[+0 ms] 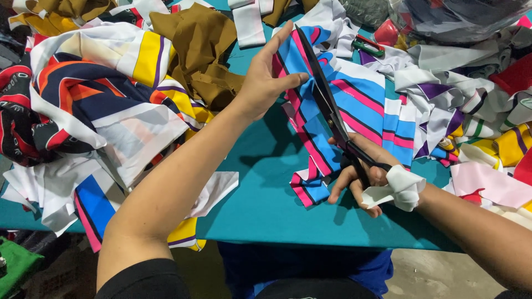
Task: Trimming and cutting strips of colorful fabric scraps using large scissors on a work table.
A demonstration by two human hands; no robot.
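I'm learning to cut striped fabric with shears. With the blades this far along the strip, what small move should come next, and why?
Probably close the scissors a little further along the blue and pink striped fabric. The right hand grips the handles, the blades lie along the strip, and the left hand holds its upper end taut, so uncut cloth seems to remain ahead of the tips.
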